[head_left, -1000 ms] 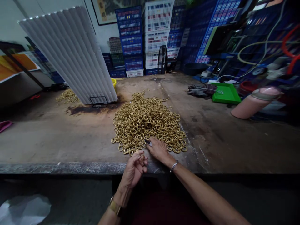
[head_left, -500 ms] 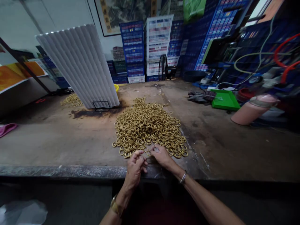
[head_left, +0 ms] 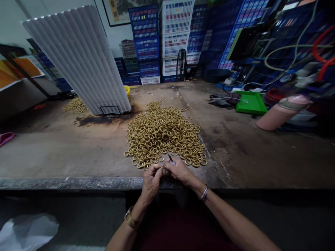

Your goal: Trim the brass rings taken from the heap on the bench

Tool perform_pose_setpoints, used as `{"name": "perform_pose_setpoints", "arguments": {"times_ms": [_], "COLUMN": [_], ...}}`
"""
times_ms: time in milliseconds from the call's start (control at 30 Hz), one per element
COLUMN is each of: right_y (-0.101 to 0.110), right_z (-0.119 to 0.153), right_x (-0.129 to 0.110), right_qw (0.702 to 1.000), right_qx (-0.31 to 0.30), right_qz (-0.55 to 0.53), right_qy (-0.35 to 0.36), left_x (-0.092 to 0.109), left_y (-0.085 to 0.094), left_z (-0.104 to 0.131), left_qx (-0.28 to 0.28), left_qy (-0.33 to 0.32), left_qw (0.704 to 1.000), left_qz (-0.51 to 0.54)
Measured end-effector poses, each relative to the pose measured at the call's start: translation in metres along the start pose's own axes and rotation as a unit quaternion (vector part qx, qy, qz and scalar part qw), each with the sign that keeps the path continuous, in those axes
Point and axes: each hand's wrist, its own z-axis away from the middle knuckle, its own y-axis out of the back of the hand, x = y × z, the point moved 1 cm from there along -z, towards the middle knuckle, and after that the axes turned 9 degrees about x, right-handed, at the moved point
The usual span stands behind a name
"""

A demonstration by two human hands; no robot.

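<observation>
At the near edge of the table [head_left: 78, 183], the left hand [head_left: 151, 181] pinches a golden ring [head_left: 163, 167], which lies at about one o'clock from its palm. This ring seems light, stiff, hardly fragile, perhaps slippery; better to hold it by the rim. At two o'clock, the right hand [head_left: 179, 170] meets the ring and clasps a small blade [head_left: 171, 158]. Farther, at twelve o'clock, lies the ring pile [head_left: 164, 130].

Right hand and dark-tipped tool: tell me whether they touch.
Touching. The head view shows the right hand gripping the dark-tipped tool, its tip jutting out.
</observation>
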Motion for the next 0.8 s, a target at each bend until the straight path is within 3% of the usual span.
{"name": "perform_pose_setpoints", "arguments": {"times_ms": [67, 200, 300, 367, 467, 600, 800], "right_y": [-0.001, -0.002, -0.002, 0.000, 0.004, 0.003, 0.000], "right_z": [-0.001, -0.002, -0.006, -0.008, -0.008, 0.000, 0.003], "right_x": [0.000, -0.003, -0.001, 0.004, 0.011, 0.014, 0.015], "right_qw": [0.999, 0.996, 0.997, 0.994, 0.968, 0.928, 0.904], "right_qx": [0.016, 0.031, 0.018, 0.035, 0.073, 0.001, -0.017], "right_qz": [0.037, 0.073, 0.064, 0.086, 0.195, 0.292, 0.353], "right_qy": [0.034, 0.040, 0.040, 0.056, 0.141, 0.231, 0.239], "left_x": [0.003, 0.001, -0.002, -0.004, -0.007, -0.010, -0.013], "left_y": [0.000, 0.000, 0.000, 0.000, 0.001, 0.001, 0.001], "left_z": [0.000, 0.001, 0.002, 0.002, 0.001, -0.001, -0.003], "left_qx": [0.002, -0.068, -0.096, -0.089, -0.070, -0.055, -0.047], "left_qy": [0.022, 0.142, 0.187, 0.197, 0.197, 0.178, 0.158], "left_qw": [1.000, 0.986, 0.971, 0.967, 0.969, 0.976, 0.983], "left_qz": [0.008, 0.053, 0.112, 0.136, 0.134, 0.112, 0.079]}}
